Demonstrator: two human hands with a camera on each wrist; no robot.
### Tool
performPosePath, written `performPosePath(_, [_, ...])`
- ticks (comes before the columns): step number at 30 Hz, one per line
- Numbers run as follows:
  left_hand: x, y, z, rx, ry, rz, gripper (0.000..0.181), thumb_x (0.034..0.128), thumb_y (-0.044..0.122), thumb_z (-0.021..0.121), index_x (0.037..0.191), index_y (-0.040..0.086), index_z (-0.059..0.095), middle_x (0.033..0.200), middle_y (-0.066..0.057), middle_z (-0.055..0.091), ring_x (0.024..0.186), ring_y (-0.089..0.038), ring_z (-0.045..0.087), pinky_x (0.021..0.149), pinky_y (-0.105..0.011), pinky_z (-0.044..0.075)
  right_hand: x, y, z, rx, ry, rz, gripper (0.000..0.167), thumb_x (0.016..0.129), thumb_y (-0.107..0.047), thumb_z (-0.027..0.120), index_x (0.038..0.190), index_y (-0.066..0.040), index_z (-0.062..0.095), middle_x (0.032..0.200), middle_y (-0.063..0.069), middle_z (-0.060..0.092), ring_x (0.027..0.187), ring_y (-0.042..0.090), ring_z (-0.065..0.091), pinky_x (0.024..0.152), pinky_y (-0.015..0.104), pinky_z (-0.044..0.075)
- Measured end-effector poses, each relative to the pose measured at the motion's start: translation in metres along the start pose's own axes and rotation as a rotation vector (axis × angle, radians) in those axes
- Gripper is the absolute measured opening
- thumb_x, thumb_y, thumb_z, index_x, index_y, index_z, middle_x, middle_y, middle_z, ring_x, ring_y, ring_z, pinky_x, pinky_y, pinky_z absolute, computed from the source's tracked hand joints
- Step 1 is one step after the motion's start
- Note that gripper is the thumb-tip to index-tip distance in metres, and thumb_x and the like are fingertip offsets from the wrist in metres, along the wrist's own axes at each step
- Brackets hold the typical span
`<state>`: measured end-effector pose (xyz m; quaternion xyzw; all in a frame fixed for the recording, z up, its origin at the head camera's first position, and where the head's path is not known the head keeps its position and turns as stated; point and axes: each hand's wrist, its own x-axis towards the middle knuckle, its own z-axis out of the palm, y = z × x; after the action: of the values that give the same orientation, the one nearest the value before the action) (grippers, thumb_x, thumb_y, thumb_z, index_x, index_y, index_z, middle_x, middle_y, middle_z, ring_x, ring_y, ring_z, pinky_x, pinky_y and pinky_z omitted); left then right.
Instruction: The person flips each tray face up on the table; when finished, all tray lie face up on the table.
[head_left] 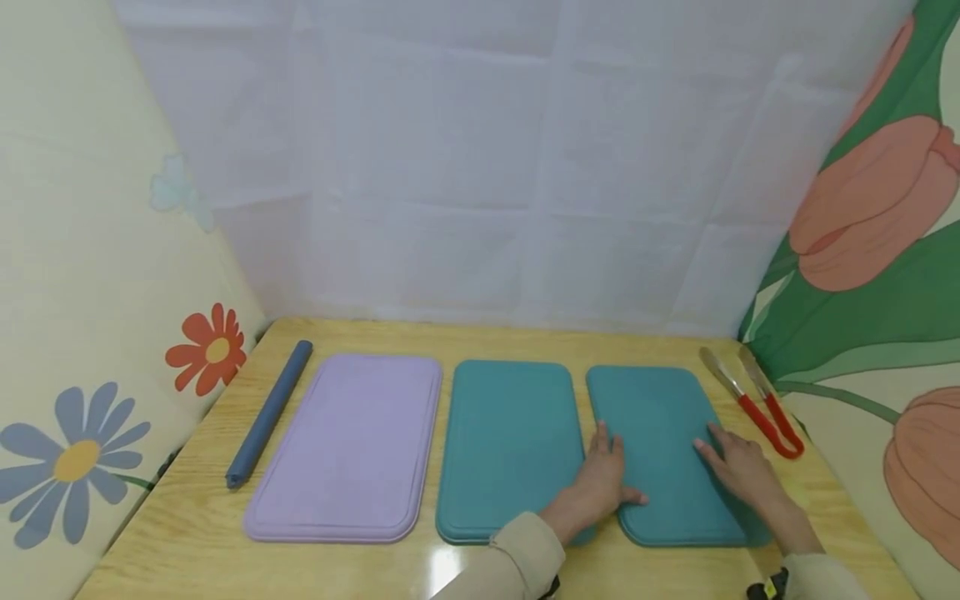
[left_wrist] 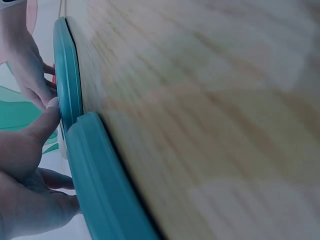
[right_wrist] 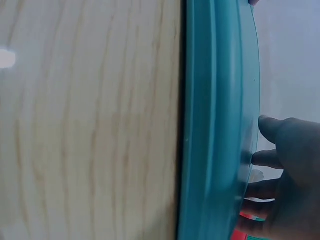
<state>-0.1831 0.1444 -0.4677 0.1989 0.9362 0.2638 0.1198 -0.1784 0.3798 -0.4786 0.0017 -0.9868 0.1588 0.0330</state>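
Three flat rectangular boards lie in a row on the wooden table: a lilac board (head_left: 352,442), a teal board (head_left: 510,442) in the middle and another teal board (head_left: 652,433) on the right. My left hand (head_left: 600,479) is over the narrow gap between the two teal boards, fingers extended and touching near the middle board's right edge. Its thumb reaches onto the right board. At that board's right side rests my right hand (head_left: 742,471), fingers spread over the edge. In the right wrist view the right hand (right_wrist: 295,175) touches the board (right_wrist: 225,125) with its fingertips.
Metal tongs with red handles (head_left: 772,425) lie beyond the right hand. A dark blue rod-like roll (head_left: 270,417) lies left of the lilac board. Behind the table (head_left: 420,558) hangs a white cloth (head_left: 450,167), with flowered cloths at both sides.
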Motion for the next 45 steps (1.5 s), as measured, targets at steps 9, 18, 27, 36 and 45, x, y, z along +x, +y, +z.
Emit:
performPosePath(9, [0.003, 0.007, 0.002, 0.078, 0.006, 0.029, 0.092, 0.0768, 0.046, 0.076, 0.145, -0.002, 0.037, 0.155, -0.022, 0.021, 0.143, -0.03, 0.023, 0.107, -0.025, 0.036, 0.004, 0.002, -0.008, 0.061, 0.07, -0.03, 0.047, 0.098, -0.018, 0.055, 0.124, 0.02, 0.05, 0.12, 0.041, 0.052, 0.109, 0.056, 0.051, 0.091, 0.065, 0.04])
performPosePath(18, [0.005, 0.008, 0.002, 0.102, -0.015, -0.001, 0.094, 0.0769, 0.048, 0.075, 0.147, 0.0, 0.035, 0.157, -0.02, 0.019, 0.144, -0.029, 0.02, 0.107, -0.025, 0.036, 0.005, 0.003, -0.019, 0.199, -0.028, 0.053, 0.054, 0.102, -0.029, 0.046, 0.131, 0.018, 0.046, 0.131, 0.041, 0.044, 0.118, 0.057, 0.043, 0.093, 0.063, 0.04])
performPosePath(27, [0.005, 0.007, -0.002, 0.118, -0.014, 0.018, 0.093, 0.0782, 0.048, 0.074, 0.147, -0.001, 0.034, 0.156, -0.023, 0.019, 0.143, -0.031, 0.022, 0.107, -0.025, 0.036, 0.009, 0.003, -0.033, 0.385, -0.139, 0.174, 0.069, 0.103, -0.041, 0.037, 0.144, 0.014, 0.028, 0.142, 0.04, 0.03, 0.128, 0.055, 0.034, 0.099, 0.063, 0.036])
performPosePath(36, [0.005, 0.003, 0.0, 0.095, -0.03, 0.023, 0.094, 0.0789, 0.047, 0.074, 0.147, -0.002, 0.032, 0.156, -0.024, 0.016, 0.144, -0.032, 0.02, 0.108, -0.028, 0.035, 0.009, 0.004, -0.032, 0.498, -0.175, 0.239, 0.069, 0.103, -0.039, 0.04, 0.146, 0.013, 0.022, 0.142, 0.041, 0.029, 0.129, 0.054, 0.031, 0.101, 0.063, 0.033])
performPosePath(45, [0.005, 0.0, 0.005, 0.055, -0.057, 0.006, 0.095, 0.0793, 0.045, 0.074, 0.149, -0.002, 0.029, 0.157, -0.023, 0.011, 0.145, -0.032, 0.015, 0.111, -0.029, 0.031, 0.005, 0.007, -0.03, 0.536, -0.135, 0.284, 0.066, 0.1, -0.029, 0.052, 0.144, 0.012, 0.026, 0.139, 0.041, 0.035, 0.126, 0.053, 0.037, 0.096, 0.059, 0.04])
